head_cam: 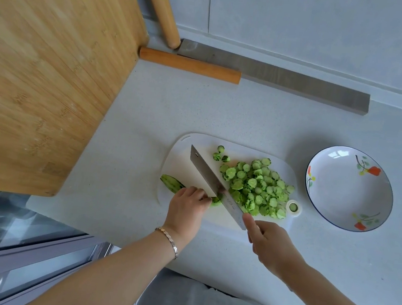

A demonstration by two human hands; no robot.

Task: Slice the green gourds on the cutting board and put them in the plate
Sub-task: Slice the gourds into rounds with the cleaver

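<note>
Currently slicing: left hand (189,201) holds gourd (172,183) at board's (183,160) 8 o'clock; right hand (267,241) grips knife (212,176), blade down. Slices (256,189) heaped centre; plate (341,195) at 3 o'clock. Next: shift fingers back, cut again.

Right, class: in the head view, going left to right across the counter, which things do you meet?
Large bamboo board → uncut green gourd, held by the left hand → knife → gourd slices → plate. The white cutting board lies under several of these, so it is left out.
</note>
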